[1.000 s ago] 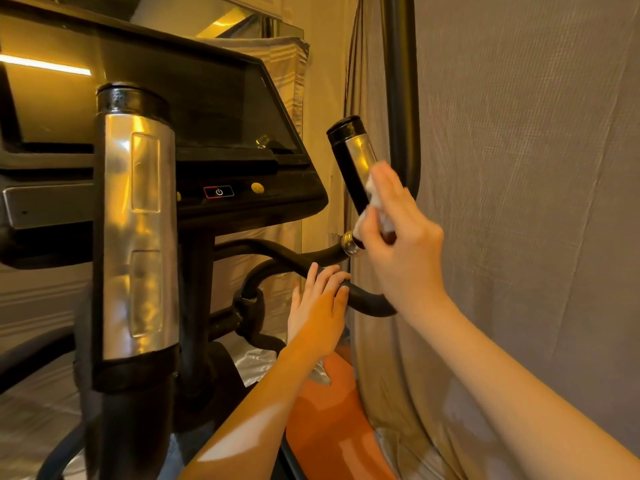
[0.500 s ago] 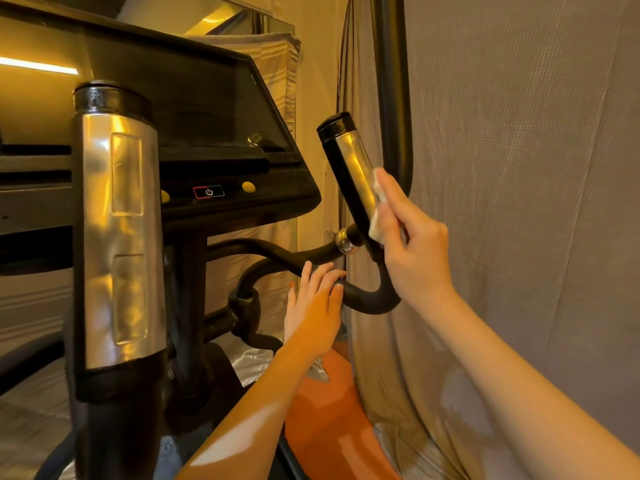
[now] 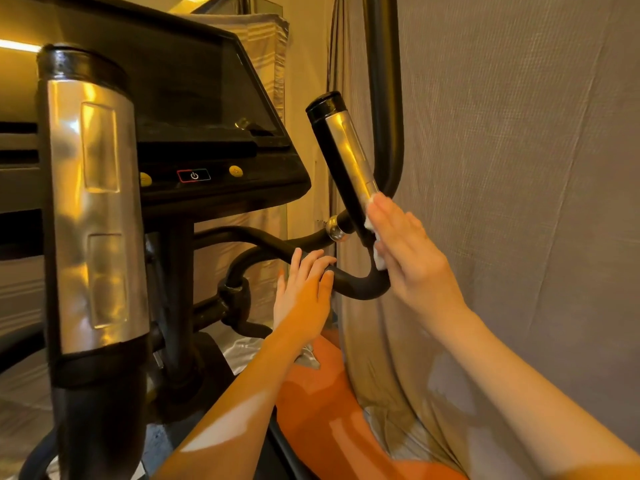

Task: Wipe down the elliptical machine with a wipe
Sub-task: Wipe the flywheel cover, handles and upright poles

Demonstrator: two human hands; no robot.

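The elliptical's right handle [image 3: 346,157], black with a silver grip plate, leans up to the left from a curved black bar [image 3: 360,285]. My right hand [image 3: 408,251] lies flat with straight fingers against the handle's lower end, pressing a white wipe [image 3: 378,255] onto it; only an edge of the wipe shows under the palm. My left hand [image 3: 304,292] rests with relaxed fingers on the curved bar just below. The left handle [image 3: 93,209] stands large and close in the foreground. The black console [image 3: 214,140] with its power button [image 3: 194,175] sits between the handles.
A grey fabric curtain [image 3: 519,202] hangs close on the right, with a black vertical pole [image 3: 384,98] just behind the right handle. An orange part [image 3: 329,410] of the machine lies below my arms. Silvery sheeting [image 3: 242,351] covers the floor.
My right hand has slid down and outward along the right handle with the wipe, its fingers straightening flat. My left hand has stayed on the curved bar. The view has shifted slightly.
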